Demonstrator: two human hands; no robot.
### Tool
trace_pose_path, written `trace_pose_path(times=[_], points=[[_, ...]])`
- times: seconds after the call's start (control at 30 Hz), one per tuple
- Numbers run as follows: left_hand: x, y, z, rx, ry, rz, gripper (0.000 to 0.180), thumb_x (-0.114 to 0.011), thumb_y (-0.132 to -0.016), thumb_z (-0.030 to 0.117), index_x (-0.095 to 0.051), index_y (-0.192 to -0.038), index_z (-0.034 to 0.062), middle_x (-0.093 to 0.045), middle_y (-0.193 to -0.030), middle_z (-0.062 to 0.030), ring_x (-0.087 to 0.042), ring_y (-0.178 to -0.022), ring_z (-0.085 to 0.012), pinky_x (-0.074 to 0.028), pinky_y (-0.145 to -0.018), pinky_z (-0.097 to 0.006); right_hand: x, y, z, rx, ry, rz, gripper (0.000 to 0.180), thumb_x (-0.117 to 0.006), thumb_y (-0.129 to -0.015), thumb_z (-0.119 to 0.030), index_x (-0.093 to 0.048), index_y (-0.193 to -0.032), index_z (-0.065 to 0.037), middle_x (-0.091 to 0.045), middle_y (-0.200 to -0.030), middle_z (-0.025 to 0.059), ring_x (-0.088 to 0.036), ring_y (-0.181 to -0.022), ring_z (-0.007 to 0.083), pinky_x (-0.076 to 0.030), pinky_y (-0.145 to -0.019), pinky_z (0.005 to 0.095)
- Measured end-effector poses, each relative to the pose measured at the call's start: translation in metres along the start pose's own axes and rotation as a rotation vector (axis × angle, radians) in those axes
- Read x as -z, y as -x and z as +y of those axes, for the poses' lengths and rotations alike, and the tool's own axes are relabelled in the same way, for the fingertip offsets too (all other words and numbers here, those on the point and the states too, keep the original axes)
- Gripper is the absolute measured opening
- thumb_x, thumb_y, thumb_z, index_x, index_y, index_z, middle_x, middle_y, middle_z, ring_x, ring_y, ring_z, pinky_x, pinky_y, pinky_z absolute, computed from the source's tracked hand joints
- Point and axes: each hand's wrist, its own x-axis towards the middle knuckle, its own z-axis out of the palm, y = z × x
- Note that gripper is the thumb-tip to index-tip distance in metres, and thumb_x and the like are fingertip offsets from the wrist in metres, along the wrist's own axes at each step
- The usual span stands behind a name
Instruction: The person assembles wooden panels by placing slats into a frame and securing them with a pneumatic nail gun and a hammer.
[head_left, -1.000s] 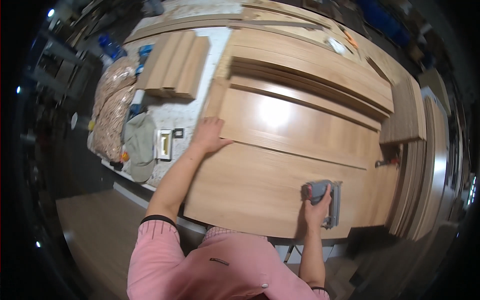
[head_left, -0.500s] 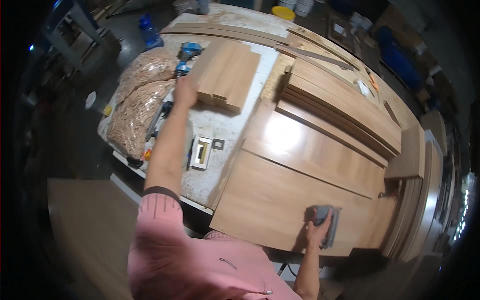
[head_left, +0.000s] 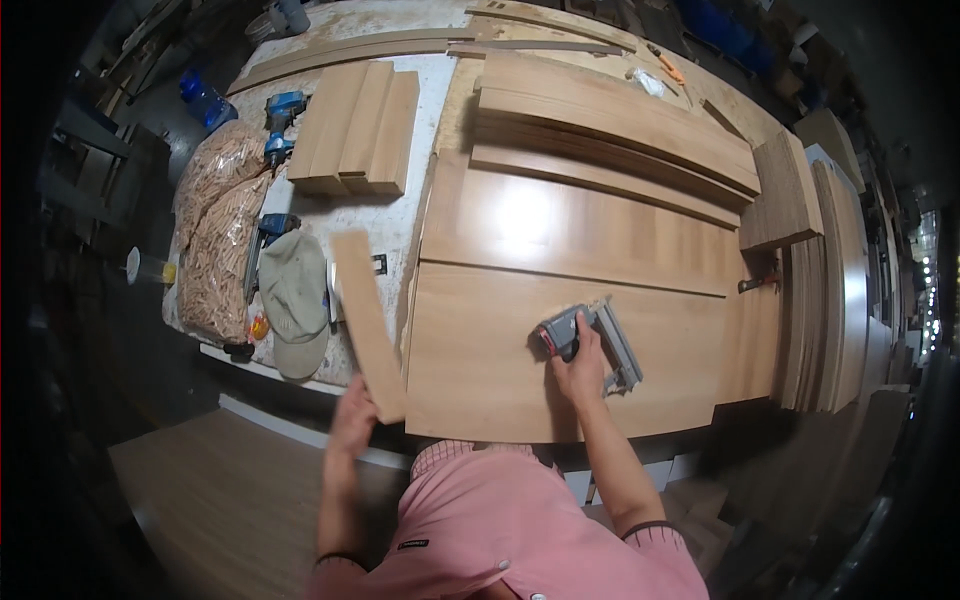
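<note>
Left grip (head_left: 352,420) withdrew, clasping wooden strip (head_left: 369,322) by near end; right grip (head_left: 582,368) grasps nailer (head_left: 557,328).

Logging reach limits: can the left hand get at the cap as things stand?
Probably not to grasp it: the left hand already holds a wooden strip. Otherwise the way looks free; the cap lies close by, with nothing seen on top of it.

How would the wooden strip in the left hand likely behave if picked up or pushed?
The wooden strip is probably stiff: it runs straight although the left hand grips it near one end. It seems fairly light, as one hand manages it. Its broad, flat face suggests it would slide rather than roll.
</note>
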Motion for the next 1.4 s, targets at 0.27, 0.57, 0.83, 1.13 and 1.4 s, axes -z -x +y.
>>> trace_pose_path(times=[0.27,0.57,0.83,1.13,1.4], points=[[-0.041,0.031,-0.107,-0.152,-1.209,0.466,0.062,-0.062,-0.089,0.014,-0.045,-0.146,0.0002,-0.05,-0.14,-0.0221,-0.047,-0.13,-0.038,-0.038,-0.111,-0.047,0.003,-0.008,-0.005,0.017,-0.046,-0.091,0.091,-0.076,-0.081,-0.018,-0.032,-0.161,-0.022,-0.044,-0.148,0.0212,-0.053,-0.13,0.044,-0.049,-0.104,0.0478],[-0.085,-0.087,-0.091,-0.495,-1.352,0.479,0.075,-0.074,-0.084,0.02,-0.046,-0.153,0.0113,-0.043,-0.146,-0.0189,-0.04,-0.136,-0.0401,-0.03,-0.115,-0.055,-0.002,0.022,-0.048,0.429,-0.119,0.03,0.057,-0.076,-0.082,-0.012,-0.061,-0.137,-0.007,-0.06,-0.133,0.0178,-0.056,-0.121,0.0376,-0.044,-0.105,0.0463],[-0.095,-0.128,-0.076,-0.496,-1.277,0.584,0.063,-0.072,-0.087,0.023,-0.055,-0.148,0.0173,-0.051,-0.14,-0.0149,-0.047,-0.132,-0.0343,-0.037,-0.108,-0.052,-0.085,-0.035,-0.118,0.47,-0.113,-0.14,0.054,-0.075,-0.088,-0.02,-0.061,-0.139,-0.009,-0.061,-0.132,0.0155,-0.056,-0.12,0.036,-0.044,-0.105,0.045],[-0.082,-0.126,-0.064,-0.521,-1.204,0.483,0.061,-0.074,-0.084,0.021,-0.059,-0.144,0.0155,-0.054,-0.134,-0.0168,-0.052,-0.127,-0.0354,-0.04,-0.104,-0.052,-0.144,-0.062,-0.136,0.62,0.005,0.096,0.053,-0.078,-0.079,-0.024,-0.067,-0.127,-0.004,-0.067,-0.129,0.019,-0.059,-0.12,0.0404,-0.045,-0.102,0.0513],[-0.083,-0.131,-0.066,-0.526,-1.187,0.494,0.063,-0.074,-0.083,0.021,-0.059,-0.144,0.0178,-0.054,-0.136,-0.0162,-0.052,-0.125,-0.0355,-0.041,-0.1,-0.05,-0.148,-0.063,-0.137,0.602,-0.039,0.131,0.049,-0.08,-0.076,-0.021,-0.071,-0.12,-0.004,-0.072,-0.12,0.0156,-0.062,-0.113,0.0401,-0.045,-0.101,0.0506]])
